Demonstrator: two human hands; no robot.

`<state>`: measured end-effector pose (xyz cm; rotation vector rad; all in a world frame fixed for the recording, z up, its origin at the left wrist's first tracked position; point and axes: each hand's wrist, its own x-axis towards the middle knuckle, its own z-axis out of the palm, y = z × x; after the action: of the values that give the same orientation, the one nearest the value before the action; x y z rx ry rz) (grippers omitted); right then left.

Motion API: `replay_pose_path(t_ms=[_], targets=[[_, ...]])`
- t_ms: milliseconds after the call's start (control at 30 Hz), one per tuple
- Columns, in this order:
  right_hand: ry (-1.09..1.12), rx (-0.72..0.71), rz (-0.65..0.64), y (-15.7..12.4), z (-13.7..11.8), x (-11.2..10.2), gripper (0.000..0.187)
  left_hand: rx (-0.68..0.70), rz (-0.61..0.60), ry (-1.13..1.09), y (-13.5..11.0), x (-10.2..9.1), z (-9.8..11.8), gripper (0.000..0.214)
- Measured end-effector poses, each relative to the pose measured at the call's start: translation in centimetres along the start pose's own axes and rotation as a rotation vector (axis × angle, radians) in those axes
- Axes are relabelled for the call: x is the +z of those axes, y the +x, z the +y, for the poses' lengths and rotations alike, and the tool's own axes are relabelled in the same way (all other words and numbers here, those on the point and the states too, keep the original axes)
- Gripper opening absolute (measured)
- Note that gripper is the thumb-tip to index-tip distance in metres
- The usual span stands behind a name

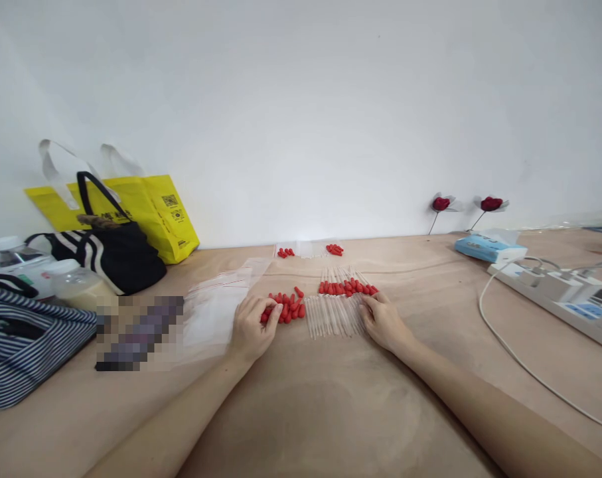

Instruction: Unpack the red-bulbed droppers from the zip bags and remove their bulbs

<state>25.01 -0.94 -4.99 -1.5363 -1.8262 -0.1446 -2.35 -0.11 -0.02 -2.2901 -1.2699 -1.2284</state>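
My left hand (253, 324) is at the left end of a pile of small red rubber bulbs (294, 308), thumb and fingers closed around a bulb there. My right hand (384, 320) is at the right end of a row of thin clear tubes (333, 317) lying side by side, its thumb and forefinger pinched on a tube at the edge. Behind this row, more clear tubes (341, 273) point away from me, with a line of red bulbs (348, 287) at their near ends. The fingers partly hide what they grip.
Clear plastic bags (214, 305) lie left of my left hand. Farther back are two small groups of red bulbs (334, 249) on a clear bag. Yellow bag (174, 226), black bag (126, 259) and jars stand left; tissue pack (487, 248), power strip (559, 292) and white cable (504, 345) lie right.
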Motion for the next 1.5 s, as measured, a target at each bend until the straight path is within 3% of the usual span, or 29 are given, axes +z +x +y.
replay_pose_path(t_ms=[300, 667, 767, 867, 967, 1067, 1167, 1233, 1333, 1500], targets=[[-0.072, 0.170, -0.096, 2.8, 0.8, -2.0, 0.021, 0.411, -0.215, -0.133, -0.6, -0.1, 2.0, 0.016], [-0.175, 0.139, -0.044, 4.1, 0.5, -0.9, 0.021, 0.388, -0.268, -0.164, -0.7, -0.1, 1.9, 0.018], [-0.176, 0.143, 0.002, 3.8, 0.1, -1.3, 0.022, 0.316, -0.254, -0.245, -0.7, -0.1, 2.3, 0.019], [-0.110, 0.093, 0.063, 2.9, -1.5, -1.9, 0.022, 0.134, -0.295, -0.376, -0.9, 0.0, 3.3, 0.020], [0.102, -0.123, 0.186, 1.1, -4.5, -2.3, 0.018, -0.149, -0.382, -0.484, -1.0, 0.4, 4.7, 0.023], [0.148, -0.302, 0.230, -0.6, -7.7, -2.1, 0.014, -0.361, -0.448, -0.695, -1.0, 0.9, 6.1, 0.031], [0.125, -0.428, 0.232, -1.5, -9.7, -1.6, 0.014, -0.452, -0.429, -0.846, -1.0, 1.4, 6.6, 0.034], [0.115, -0.485, 0.219, -1.6, -9.9, -1.4, 0.015, -0.464, -0.400, -0.822, -1.0, 1.5, 6.3, 0.032], [0.069, -0.584, 0.215, -1.5, -9.0, -1.7, 0.013, -0.318, -0.358, -0.579, -0.9, 1.4, 5.1, 0.025], [-0.064, -0.728, 0.295, -1.1, -6.7, -2.8, 0.014, 0.168, -0.228, -0.132, -0.7, 1.0, 3.5, 0.014]])
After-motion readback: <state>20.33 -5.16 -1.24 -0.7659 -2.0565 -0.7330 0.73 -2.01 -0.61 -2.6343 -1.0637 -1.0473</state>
